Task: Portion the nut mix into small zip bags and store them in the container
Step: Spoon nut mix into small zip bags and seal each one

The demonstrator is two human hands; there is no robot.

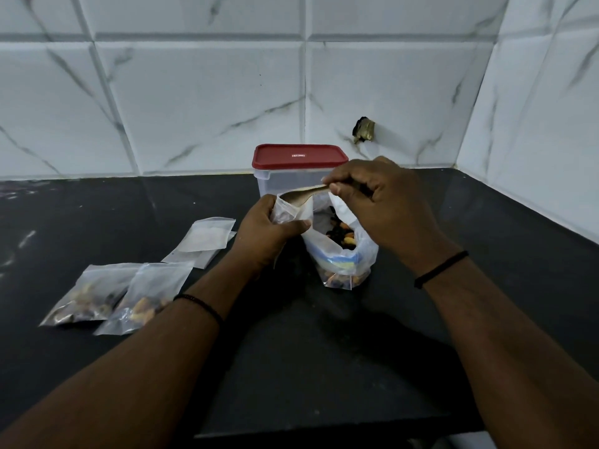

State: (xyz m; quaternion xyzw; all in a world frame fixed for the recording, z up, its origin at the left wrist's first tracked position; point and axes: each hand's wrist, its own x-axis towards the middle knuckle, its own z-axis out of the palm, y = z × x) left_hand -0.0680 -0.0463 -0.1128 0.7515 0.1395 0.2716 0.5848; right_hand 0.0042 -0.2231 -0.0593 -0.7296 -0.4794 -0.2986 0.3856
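While left hand (265,228) grips, small bag's (288,212) contents stay hidden.

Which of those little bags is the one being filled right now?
Start at the red-lidded container by the tiled wall. Just in front of it, the left hand holds a small bag open under a spoon. Unlike the filled bags and empty bags lying flat, it is held upright.

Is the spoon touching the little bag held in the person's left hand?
Touching. In the head view the spoon, gripped by the right hand, rests its bowl in the open mouth of the small zip bag that the left hand holds.
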